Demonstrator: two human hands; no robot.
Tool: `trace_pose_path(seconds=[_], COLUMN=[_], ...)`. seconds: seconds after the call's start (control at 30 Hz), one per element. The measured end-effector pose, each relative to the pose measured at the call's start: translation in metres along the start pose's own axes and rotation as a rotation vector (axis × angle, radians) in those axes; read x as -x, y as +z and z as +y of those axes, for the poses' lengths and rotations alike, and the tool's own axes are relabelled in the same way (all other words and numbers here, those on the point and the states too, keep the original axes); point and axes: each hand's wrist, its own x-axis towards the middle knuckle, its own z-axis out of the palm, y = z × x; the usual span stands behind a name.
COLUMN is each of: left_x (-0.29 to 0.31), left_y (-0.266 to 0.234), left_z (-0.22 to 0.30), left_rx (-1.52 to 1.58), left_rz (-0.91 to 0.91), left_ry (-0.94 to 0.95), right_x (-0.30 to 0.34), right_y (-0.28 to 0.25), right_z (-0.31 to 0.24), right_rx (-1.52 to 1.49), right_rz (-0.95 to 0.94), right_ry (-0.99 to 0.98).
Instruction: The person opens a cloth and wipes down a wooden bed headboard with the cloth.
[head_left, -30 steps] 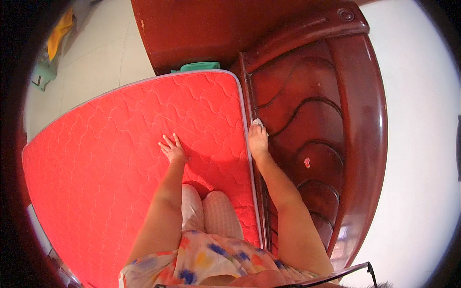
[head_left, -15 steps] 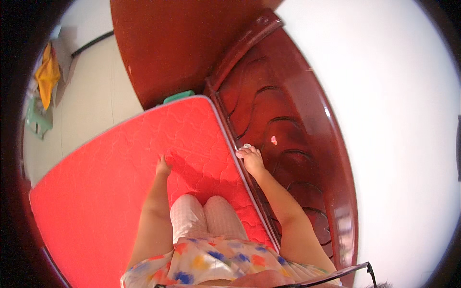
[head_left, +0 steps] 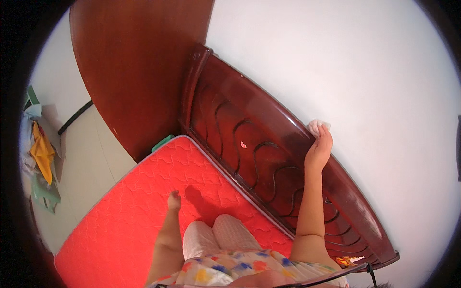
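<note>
My right hand is closed on a crumpled white cloth and holds it against the top rail of the dark red wooden headboard, beside the wall. My fingers hide part of the cloth. To the left, my left hand hangs over the red quilted mattress, with a shadow beside it. It holds nothing; its fingers are loosely bent and partly apart. Carved wavy grooves run across the headboard's face, and a small pink and white sticker is on it.
A tall brown wooden panel stands at the headboard's far end. The white wall rises behind the headboard. Far left on the pale floor are a green stool and a yellow cloth. An orange and yellow sticker shows at the headboard's near end.
My right hand has moved with the cloth from the headboard's lower edge by the mattress up to its top rail. The view has turned toward the wall. My left hand still hangs over the mattress.
</note>
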Motion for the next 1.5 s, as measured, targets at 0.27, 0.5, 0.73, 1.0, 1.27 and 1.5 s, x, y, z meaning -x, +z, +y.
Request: trace_pose_path(seconds=[0.27,0.5,0.73,1.0,1.27,1.5], left_x=[-0.031,-0.001,0.017,0.006,-0.007,-0.022], left_y=[-0.012,-0.013,0.019,0.013,0.0,0.033], left_z=[-0.041,-0.013,0.032,-0.071,-0.116,-0.066], left_rx=[0.284,-0.015,-0.238,-0.169,0.044,-0.027], left_rz=[-0.008,-0.002,-0.044,0.01,0.021,0.0], left_ry=[0.002,0.027,-0.057,-0.102,-0.213,-0.174], right_x=[0.015,-0.008,-0.026,-0.046,-0.064,-0.044], right_y=[0.032,0.101,0.181,0.268,0.338,0.378], right_z=[-0.019,-0.053,-0.065,-0.127,-0.176,-0.16], right_rx=[0.196,0.079,0.121,0.047,-0.002,0.176], right_rz=[-0.095,-0.053,-0.143,-0.085,-0.1,-0.375], right_ry=[-0.082,-0.181,-0.255,-0.36,-0.516,-0.807])
